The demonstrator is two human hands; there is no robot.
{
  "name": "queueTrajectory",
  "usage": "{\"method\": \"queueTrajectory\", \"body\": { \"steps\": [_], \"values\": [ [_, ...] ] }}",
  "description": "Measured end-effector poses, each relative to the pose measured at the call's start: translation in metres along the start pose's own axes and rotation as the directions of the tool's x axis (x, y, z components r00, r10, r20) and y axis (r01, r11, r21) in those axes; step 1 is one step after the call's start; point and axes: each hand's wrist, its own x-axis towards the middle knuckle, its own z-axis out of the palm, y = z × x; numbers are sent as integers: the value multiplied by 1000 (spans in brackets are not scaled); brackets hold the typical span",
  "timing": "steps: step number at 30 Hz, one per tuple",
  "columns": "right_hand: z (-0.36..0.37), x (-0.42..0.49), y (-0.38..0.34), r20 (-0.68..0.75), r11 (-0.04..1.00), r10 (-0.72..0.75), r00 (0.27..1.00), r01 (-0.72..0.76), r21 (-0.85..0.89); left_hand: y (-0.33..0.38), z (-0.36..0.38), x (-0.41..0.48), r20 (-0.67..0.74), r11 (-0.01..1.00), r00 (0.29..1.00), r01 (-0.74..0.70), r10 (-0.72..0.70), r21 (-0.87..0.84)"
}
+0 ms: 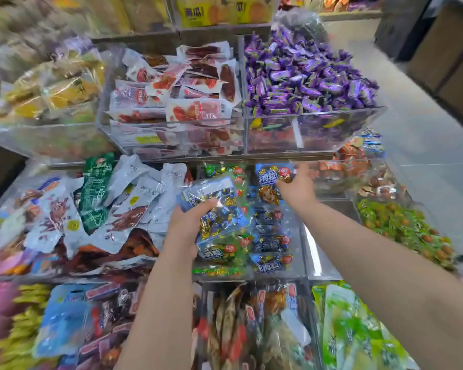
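My left hand [186, 222] grips a stack of blue snack packets [214, 206] filled with gold-wrapped pieces, held above a clear bin [300, 263] in the middle shelf tier. My right hand [298, 186] reaches to the back of that bin and holds one blue snack packet [274, 173] by its right end. More blue packets [271, 244] lie in a row in the bin below, with green packets [225, 256] beside them on the left.
Clear bins hold red-and-white packets [182, 102] and purple candies [305, 73] on the tier above. White and green pouches [112, 198] lie to the left, green packets [401, 225] to the right. Mixed snack bags [251, 321] fill the near tier. Grey floor [425, 129] lies on the right.
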Motion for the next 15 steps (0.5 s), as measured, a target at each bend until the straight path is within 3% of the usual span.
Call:
{"method": "queueTrajectory", "body": {
  "steps": [3,7,12,15],
  "values": [
    [22,15,-5,51,999,41,998,-39,-27,2,3,9,68,1000,997,29,-29,4],
    [44,25,3,-15,991,128,992,-127,39,-2,4,20,56,999,997,50,-51,7],
    [62,25,7,-108,988,137,985,-128,86,-7,-1,29,81,997,994,65,-67,28],
    [71,17,12,-118,995,74,990,-81,-54,-5,-3,31,98,997,993,67,-70,28]
  ]
}}
